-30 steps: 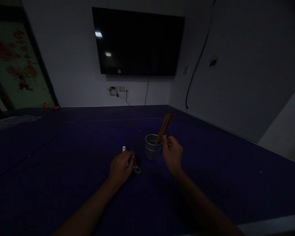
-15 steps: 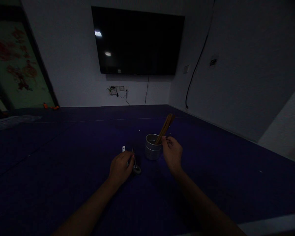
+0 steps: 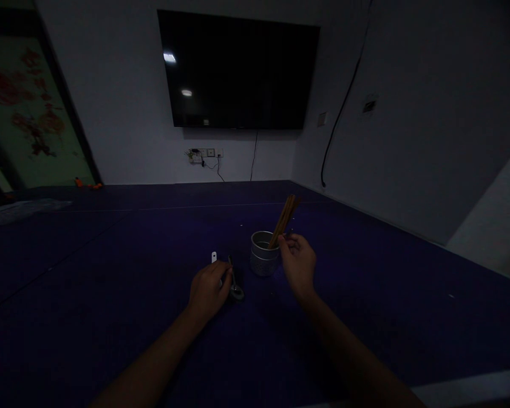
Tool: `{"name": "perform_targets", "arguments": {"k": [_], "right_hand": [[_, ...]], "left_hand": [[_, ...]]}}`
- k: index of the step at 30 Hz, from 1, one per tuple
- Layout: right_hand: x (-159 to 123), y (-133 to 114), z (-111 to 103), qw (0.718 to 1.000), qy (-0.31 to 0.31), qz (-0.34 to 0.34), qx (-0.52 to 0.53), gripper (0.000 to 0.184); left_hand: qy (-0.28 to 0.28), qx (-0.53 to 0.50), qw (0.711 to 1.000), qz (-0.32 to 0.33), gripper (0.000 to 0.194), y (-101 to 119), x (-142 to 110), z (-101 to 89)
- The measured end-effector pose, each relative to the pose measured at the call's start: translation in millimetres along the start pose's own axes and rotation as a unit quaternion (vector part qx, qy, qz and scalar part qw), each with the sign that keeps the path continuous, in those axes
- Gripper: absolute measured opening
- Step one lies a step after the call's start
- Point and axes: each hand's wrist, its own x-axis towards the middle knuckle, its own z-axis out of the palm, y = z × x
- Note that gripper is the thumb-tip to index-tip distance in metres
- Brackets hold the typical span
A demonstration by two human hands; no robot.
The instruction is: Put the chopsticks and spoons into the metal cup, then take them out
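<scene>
Several brown chopsticks (image 3: 284,220) lean out to the right from a grey metal cup (image 3: 263,262) on the dark purple surface. My right hand (image 3: 298,263) is closed at the cup's right rim, with the thumb beside the chopsticks. A small dark tip shows past its fingers; I cannot tell what they pinch. Left of the cup, my left hand (image 3: 210,288) rests low, with thumb and fingertips closed at the handle of a metal spoon (image 3: 236,292). A pale handle with a hole (image 3: 214,256) sticks out beyond the knuckles; the rest of it is covered.
The purple surface (image 3: 153,243) runs back to a wall with a large television (image 3: 240,71). Sockets and cables (image 3: 206,156) are below it. Clear plastic sheeting (image 3: 23,209) and small orange objects (image 3: 88,184) lie at the far left. A dark cable (image 3: 344,102) hangs on the right wall.
The tops of the chopsticks sway slightly right, then back left. My right hand shifts a little with them. My left hand and the spoon hold their place.
</scene>
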Motion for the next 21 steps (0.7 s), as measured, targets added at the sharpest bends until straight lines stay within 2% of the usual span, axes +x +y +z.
{"name": "perform_targets", "arguments": {"k": [8, 10, 13, 16, 19, 21], "right_hand": [[-0.9, -8.0, -2.0, 0.998, 0.056, -0.018, -0.032, 0.037], [-4.8, -12.8, -4.3, 0.995, 0.076, -0.057, -0.043, 0.033], [-13.8, -16.8, -7.5, 0.978, 0.075, -0.163, -0.106, 0.027], [-24.1, -17.1, -6.4, 0.950, -0.013, -0.257, -0.178, 0.026], [-33.4, -16.2, 1.2, 0.908, -0.170, -0.309, -0.227, 0.029], [-38.3, -15.5, 8.1, 0.873, -0.272, -0.315, -0.255, 0.029]], "left_hand": [[-0.008, 0.006, 1.000, -0.004, 0.023, -0.3, -0.1, -0.5], [-0.011, 0.011, 1.000, -0.007, 0.023, 0.0, 0.3, -0.4], [-0.014, 0.016, 1.000, -0.017, 0.023, 0.1, 0.7, -0.2], [-0.018, 0.019, 0.999, -0.030, 0.021, -0.3, 1.1, -0.7], [-0.015, 0.022, 0.999, -0.047, 0.020, -0.8, 1.4, -2.0], [-0.015, 0.032, 0.997, -0.063, 0.020, -1.5, 1.6, -2.6]]}}
